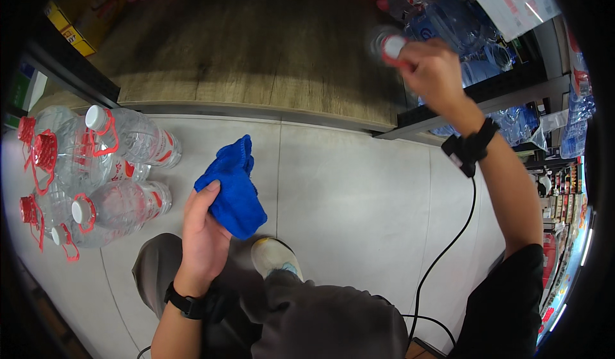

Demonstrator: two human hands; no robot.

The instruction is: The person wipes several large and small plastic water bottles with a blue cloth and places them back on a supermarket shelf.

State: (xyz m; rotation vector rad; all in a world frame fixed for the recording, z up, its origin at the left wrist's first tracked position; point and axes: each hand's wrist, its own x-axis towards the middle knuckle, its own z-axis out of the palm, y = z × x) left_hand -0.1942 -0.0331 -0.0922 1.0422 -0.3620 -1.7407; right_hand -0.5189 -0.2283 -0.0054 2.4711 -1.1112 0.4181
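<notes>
My left hand (205, 231) holds a folded blue cloth (233, 191) above the light tiled floor. At the upper right, my right hand (430, 71) grips a clear plastic bottle (379, 42) by the red handle round its white cap; the bottle is blurred and partly hidden by the hand. It is over the right end of a low wood-look shelf board (250, 80). Several large water bottles (120, 205) with red or white caps and red handles stand together on the floor at the left.
Large blue-tinted water bottles (451, 25) fill the shelf beside my right hand. A metal shelf upright (509, 83) stands there. Yellow cartons (72, 32) are at the upper left. A black cable (463, 229) hangs from my right wrist. My shoe (276, 255) is on the floor.
</notes>
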